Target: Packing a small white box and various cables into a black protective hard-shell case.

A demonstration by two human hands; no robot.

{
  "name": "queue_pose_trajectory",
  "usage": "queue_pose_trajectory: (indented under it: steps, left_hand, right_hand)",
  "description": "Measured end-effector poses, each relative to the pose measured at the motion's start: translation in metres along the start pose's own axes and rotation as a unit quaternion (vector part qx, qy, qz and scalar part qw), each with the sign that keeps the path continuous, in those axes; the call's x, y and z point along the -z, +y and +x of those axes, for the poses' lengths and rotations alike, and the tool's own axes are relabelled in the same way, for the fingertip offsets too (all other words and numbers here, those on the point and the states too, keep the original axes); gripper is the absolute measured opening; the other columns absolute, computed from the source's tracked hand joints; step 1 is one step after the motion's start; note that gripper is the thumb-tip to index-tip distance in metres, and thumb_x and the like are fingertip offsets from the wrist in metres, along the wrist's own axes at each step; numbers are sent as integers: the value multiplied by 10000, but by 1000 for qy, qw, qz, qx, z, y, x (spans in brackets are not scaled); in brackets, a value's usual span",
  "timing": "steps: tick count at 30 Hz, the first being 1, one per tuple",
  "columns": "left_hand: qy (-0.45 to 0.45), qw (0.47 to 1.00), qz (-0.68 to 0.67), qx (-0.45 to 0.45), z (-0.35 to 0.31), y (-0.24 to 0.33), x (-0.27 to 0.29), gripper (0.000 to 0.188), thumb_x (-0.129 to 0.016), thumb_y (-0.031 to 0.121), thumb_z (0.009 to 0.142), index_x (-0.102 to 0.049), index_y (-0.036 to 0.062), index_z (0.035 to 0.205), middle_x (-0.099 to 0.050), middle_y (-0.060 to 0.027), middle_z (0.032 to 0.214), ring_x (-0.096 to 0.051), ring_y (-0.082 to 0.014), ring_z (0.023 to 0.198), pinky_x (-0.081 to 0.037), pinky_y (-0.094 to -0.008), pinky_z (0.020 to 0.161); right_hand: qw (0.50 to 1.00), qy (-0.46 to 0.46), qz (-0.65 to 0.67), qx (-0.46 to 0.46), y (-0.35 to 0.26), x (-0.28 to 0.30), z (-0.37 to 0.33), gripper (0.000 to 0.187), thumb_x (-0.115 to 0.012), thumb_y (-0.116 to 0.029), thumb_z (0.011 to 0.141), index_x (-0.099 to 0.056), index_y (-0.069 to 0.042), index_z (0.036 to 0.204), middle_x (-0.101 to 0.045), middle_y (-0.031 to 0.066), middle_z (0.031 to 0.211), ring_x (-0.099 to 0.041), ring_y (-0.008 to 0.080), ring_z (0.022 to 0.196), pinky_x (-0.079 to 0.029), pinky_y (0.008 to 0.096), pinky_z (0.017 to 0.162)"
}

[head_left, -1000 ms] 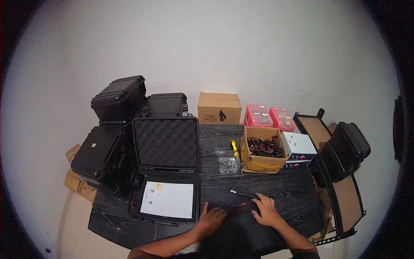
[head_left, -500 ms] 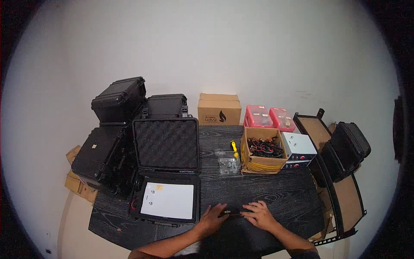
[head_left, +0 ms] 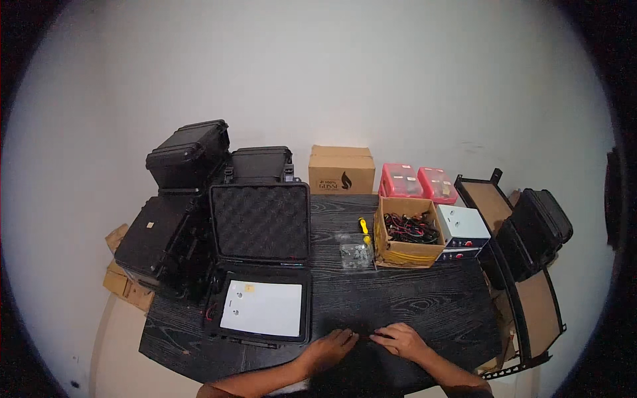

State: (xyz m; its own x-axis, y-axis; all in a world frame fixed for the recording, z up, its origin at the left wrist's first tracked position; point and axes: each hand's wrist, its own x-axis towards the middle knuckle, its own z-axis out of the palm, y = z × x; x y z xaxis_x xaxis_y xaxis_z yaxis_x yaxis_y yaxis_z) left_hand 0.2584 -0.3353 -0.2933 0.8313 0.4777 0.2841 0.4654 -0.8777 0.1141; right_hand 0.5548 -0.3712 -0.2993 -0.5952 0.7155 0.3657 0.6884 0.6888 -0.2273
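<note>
Near the table's front edge my left hand (head_left: 330, 349) and my right hand (head_left: 402, 341) are close together, fingers curled in a pinch. Between their fingertips runs a thin, dark, reddish cable (head_left: 363, 337), small and hard to make out. Its ends are hidden in my fingers. Left of my hands lies an open black hard case (head_left: 261, 265) with foam in its raised lid. A white panel (head_left: 265, 308) with a small yellow sticker fills its base. Beyond my hands a cardboard box (head_left: 406, 255) holds a tangle of black and red cables (head_left: 411, 229).
Black cases (head_left: 151, 232) are stacked at the left. A clear bag of small parts (head_left: 355, 255) and a yellow-handled tool (head_left: 363, 226) lie mid-table. Behind stand a closed carton (head_left: 342, 172), red boxes (head_left: 401, 180) and white devices (head_left: 464, 225). A black-framed rack (head_left: 511, 272) borders the right.
My hands have drawn in lower, fingers curling tighter round the thin cable. A metallic bit seen by the left fingertips is now hidden. The whole view has shifted slightly.
</note>
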Motion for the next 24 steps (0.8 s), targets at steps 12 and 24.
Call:
queue_pose_trajectory:
  steps: [12,24]
  left_hand:
    - [107,989,-84,62,-2,-102,149,444,-635,-15,835,-674,65,1270,-678,-126,1203,-657,-329,1115,-557,-417,955]
    - [144,958,-97,228,-72,-218,164,260,-642,-73,880,-727,-7,1117,-738,-187,1134,-704,-366,1065,-562,-412,924]
  right_hand:
    - [973,202,37,102,-10,20,162,249,-774,-118,881,-757,-62,1123,-767,81,1082,-731,220,907,-542,372,793]
    - [980,139,138,26,-48,-63,315,248,-661,-305,973,-760,-101,1074,-765,88,995,-718,276,923,-544,407,823]
